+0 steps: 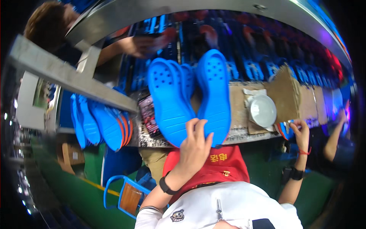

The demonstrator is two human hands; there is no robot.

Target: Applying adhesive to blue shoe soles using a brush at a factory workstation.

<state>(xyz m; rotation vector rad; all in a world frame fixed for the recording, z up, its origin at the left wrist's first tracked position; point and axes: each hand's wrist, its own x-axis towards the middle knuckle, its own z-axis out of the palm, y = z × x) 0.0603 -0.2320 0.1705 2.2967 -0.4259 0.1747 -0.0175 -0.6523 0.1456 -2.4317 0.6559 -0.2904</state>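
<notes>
Blue shoe soles stand in front of me in two stacks, a left stack (169, 103) and a right stack (214, 99), with holes at their far ends. My left hand (194, 147) is over their near ends, its fingers apart and half bent, touching or just above the left one. My right hand (301, 133) is off to the right at the bench edge, thumb and finger pinched. Beside its fingertips is a blue piece with an orange rim (285, 130). Whether the pinch holds this piece or something smaller, I cannot tell.
A white bowl (263, 110) sits right of the soles, by upright cardboard (284, 93). A dark phone-like rectangle (148, 112) lies left. More blue soles (108, 129) stand beyond a metal bar (68, 72). Across the line is a co-worker's hand (139, 46); another person's arm (334, 139) is right.
</notes>
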